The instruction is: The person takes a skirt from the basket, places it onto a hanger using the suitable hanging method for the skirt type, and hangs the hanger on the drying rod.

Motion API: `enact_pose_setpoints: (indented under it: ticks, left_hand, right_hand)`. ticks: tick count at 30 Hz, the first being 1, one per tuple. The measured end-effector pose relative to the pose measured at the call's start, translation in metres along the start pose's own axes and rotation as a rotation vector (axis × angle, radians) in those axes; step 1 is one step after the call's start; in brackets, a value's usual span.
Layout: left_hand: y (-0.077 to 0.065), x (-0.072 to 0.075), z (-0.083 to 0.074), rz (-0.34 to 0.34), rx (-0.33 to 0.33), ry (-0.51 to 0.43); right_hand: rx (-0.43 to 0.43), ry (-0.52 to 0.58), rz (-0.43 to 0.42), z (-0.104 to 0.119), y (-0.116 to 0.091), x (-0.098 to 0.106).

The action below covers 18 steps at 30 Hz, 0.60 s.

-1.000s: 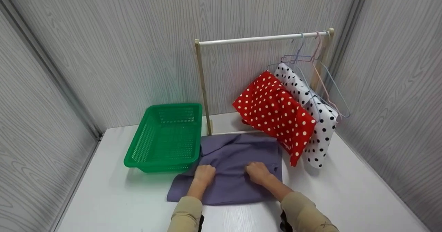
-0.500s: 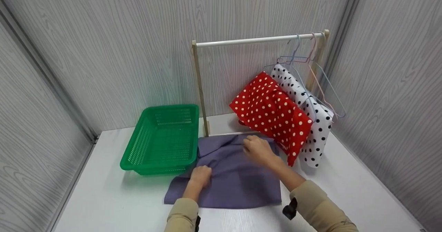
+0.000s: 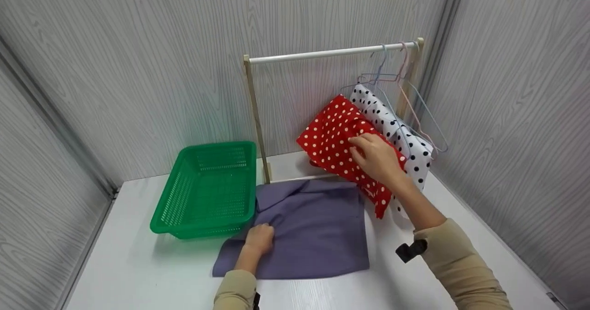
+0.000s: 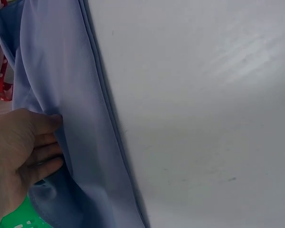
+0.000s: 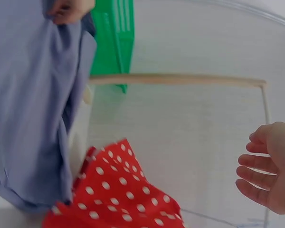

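Note:
A bluish-purple cloth lies spread on the table, with a fold along its far left side. My left hand grips it near its left edge; in the left wrist view the thumb and fingers pinch a fold of it. My right hand is raised in front of the red polka-dot cloth. In the right wrist view that hand has loosely bent, spread fingers and holds nothing. Behind the red cloth hangs a white cloth with black dots, partly hidden by my right arm.
A green plastic basket stands left of the purple cloth. Behind the cloth rises a wooden rack with a white rod. At the rod's right end hang thin wire hangers, including a blue hanger and a pink hanger. Walls enclose the table.
My right hand has let go of the purple cloth and risen forward and right to the red cloth. My left hand keeps its grip. The head view has shifted slightly right.

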<state>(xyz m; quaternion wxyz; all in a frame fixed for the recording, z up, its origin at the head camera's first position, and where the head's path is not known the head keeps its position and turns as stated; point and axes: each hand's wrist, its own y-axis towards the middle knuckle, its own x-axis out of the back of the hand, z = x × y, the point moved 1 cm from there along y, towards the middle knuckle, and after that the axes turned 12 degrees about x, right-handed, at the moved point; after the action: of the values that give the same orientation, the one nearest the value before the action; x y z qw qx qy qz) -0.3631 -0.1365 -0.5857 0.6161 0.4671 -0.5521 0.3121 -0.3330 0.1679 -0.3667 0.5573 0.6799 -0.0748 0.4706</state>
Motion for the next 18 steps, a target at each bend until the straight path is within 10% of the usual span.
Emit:
enact_pose_setpoints:
  ticks: [9, 18]
  left_hand:
    - [-0.003, 0.003, -0.001, 0.089, 0.055, -0.059]
    - [0.001, -0.001, -0.014, 0.136, -0.033, -0.048]
  right_hand:
    - [-0.185, -0.095, -0.052, -0.053, -0.014, 0.055]
    - [-0.4, -0.181, 0.022, -0.109, -0.042, 0.08]
